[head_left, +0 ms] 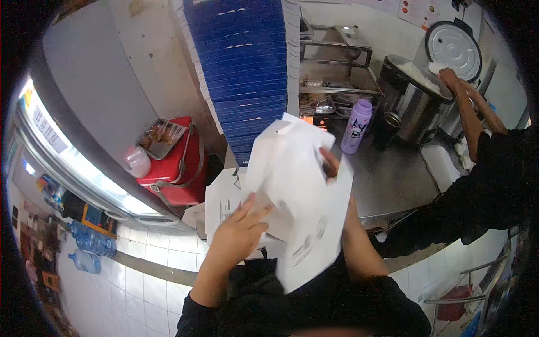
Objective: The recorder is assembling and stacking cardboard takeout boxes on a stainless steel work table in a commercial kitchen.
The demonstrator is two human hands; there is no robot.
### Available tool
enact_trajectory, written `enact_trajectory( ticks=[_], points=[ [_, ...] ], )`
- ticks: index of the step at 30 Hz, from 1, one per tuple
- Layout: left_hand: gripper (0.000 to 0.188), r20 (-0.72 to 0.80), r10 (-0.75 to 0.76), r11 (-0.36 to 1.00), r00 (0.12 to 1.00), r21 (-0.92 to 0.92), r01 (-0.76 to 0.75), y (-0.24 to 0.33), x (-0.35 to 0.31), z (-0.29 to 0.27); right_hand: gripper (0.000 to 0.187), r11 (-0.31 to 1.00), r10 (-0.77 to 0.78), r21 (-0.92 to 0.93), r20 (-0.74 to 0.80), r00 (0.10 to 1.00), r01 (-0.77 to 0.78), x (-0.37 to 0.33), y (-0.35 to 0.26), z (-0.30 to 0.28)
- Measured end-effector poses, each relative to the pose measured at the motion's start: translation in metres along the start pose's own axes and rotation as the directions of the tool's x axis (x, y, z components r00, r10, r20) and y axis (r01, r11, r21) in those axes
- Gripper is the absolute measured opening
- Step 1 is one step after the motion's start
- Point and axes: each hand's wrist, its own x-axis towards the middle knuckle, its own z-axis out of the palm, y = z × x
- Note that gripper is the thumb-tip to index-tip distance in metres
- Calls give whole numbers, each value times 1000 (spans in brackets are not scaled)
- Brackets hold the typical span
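In front of me a white cardboard box blank [297,174], partly folded, is held up at a tilt, its panels slightly blurred. My right hand [331,163] grips it at the right, some fingers showing between its panels and the rest hidden behind the card. My left hand [238,231] has its fingers stretched and apart at the blank's lower left edge; whether the fingertips press on it is hard to make out. More white cardboard [222,203] with small print lies just beyond that hand. Behind it rises a tall stack of flat blue-and-white boxes [241,73].
A red cooler bag [182,182] with a food tray [163,139] on top stands left, beside a lit glass-door fridge [84,151]. On the steel counter [376,185] are a purple bottle [357,126] and a large rice cooker [412,101]. A co-worker's arm [469,109] reaches there.
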Motion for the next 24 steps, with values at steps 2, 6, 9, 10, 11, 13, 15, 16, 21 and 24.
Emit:
enact_trajectory(
  ticks=[2,6,9,10,11,13,15,16,21,24],
  points=[
    [10,-29,-47,999,998,-14,47,-11,3,-2,43,982,-6,-179,247,969,52,0,-13,0],
    [12,-85,-192,981,978,3,193,-29,2,-17,56,968,26,-235,453,891,92,1,-36,18],
    [64,-14,-266,865,964,-444,232,-16,-11,-25,57,827,-185,-325,612,769,458,-3,-38,38],
    [88,-39,-234,556,972,-825,100,-10,-16,-27,54,749,-268,-307,671,692,587,-4,-37,42],
    [95,-105,-300,234,948,-972,-33,-1,-18,-22,48,713,-344,-213,724,598,668,-5,-33,46],
    [90,-86,-539,-198,838,-954,-225,12,-20,-21,47,629,-343,-213,787,513,748,-8,-28,47],
    [76,38,-679,-260,733,-946,-192,17,-18,-22,50,569,-294,-217,847,443,793,-9,-22,46],
    [60,-21,-704,-156,710,-971,-183,17,-14,-23,50,577,-294,-228,838,459,784,-10,-21,46],
    [25,-157,-728,-60,667,-955,-291,27,7,-1,58,916,-347,344,422,838,206,-18,-15,62],
    [26,-124,-699,-84,704,-964,-253,34,11,9,61,734,-409,-332,480,776,593,-18,-20,53]
  ],
)
